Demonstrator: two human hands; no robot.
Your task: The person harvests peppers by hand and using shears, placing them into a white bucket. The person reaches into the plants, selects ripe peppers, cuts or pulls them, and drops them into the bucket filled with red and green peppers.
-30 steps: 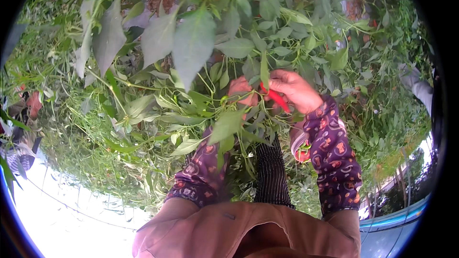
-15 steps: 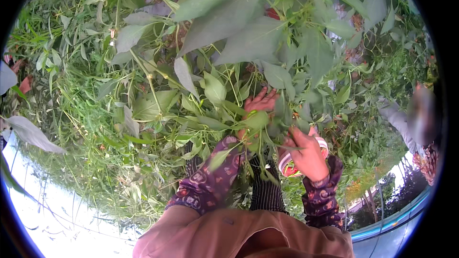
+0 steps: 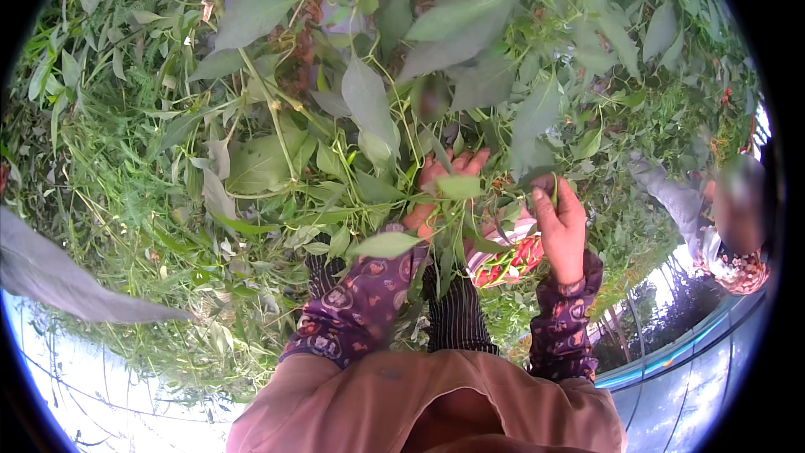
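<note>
Among the leafy pepper plants (image 3: 360, 101), my left hand (image 3: 434, 174) reaches in with its fingers spread apart. Leaves and stems cover part of it. To its right my right hand (image 3: 563, 231) is raised, thumb and forefinger pinched together by a leaf at the plant's edge; what lies between the fingertips is too small to make out. Just below and left of the right hand sits a pink and white striped container (image 3: 480, 258). Red chili peppers (image 3: 524, 256) with green stems fill it, and hanging leaves hide some of its rim.
Large leaves (image 3: 470, 33) hang close in front of the view. Behind at the right, another person's grey sleeve (image 3: 671, 193) shows among the plants. A blue-edged sheet (image 3: 662, 361) curves along the lower right. Dense green growth (image 3: 126, 176) covers the left side.
My right hand has moved up and right, away from over the container, uncovering more red peppers. My left hand stays in the foliage with its fingers spread. The view has shifted slightly.
</note>
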